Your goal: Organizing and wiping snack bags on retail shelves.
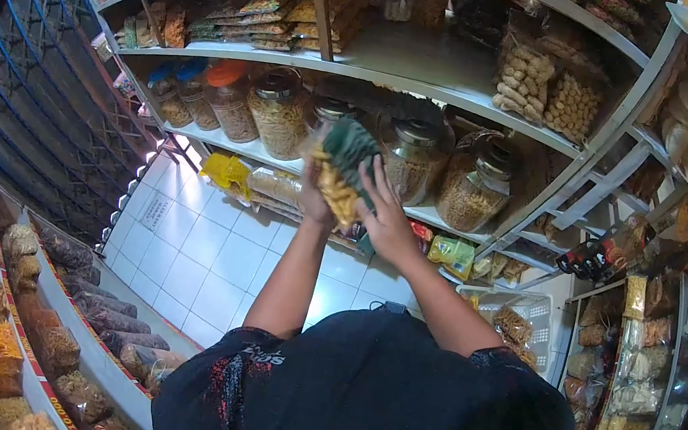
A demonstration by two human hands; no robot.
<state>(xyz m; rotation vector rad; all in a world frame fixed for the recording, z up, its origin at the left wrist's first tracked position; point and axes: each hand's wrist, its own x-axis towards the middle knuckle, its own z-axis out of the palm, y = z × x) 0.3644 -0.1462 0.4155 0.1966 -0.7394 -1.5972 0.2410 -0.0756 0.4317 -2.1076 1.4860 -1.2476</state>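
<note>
Between my two hands, in front of the jar shelf, is a clear plastic bag of yellow-brown snacks (336, 188), blurred by motion. A dark green cloth (350, 147) lies against the upper part of the bag. My left hand (315, 193) holds the bag by its left side, its fingers partly hidden behind it. My right hand (387, 218) rests on the cloth and the bag's right side with its fingers spread. Just behind them, lidded jars stand in a row, among them a large snack-filled jar (408, 161) and another jar (276, 111) on the left.
Shelf boards (353, 72) with bagged snacks rise ahead, above a white tiled floor (210, 248). A white plastic basket (535, 306) holding bags stands at the right. Racks of packed snacks flank both sides, and a folding metal gate (36, 72) is at the far left.
</note>
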